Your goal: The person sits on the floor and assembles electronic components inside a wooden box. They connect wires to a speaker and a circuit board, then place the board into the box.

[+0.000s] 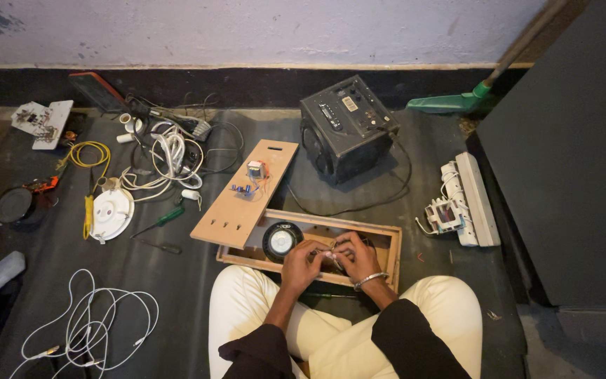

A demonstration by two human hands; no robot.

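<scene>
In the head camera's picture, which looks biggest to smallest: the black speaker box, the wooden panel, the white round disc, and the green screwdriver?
1. Wooden panel
2. Black speaker box, close behind, so that order is unsure
3. White round disc
4. Green screwdriver

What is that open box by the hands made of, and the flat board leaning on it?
The open box looks like plain, unpainted wood or pressed board: pale tan, matt, with straight cut edges. The flat board seems the same stuff, light brown and dull, with a cut slot and small holes. The round speaker inside looks like black plastic or rubber with a shiny metal-looking centre.
</scene>
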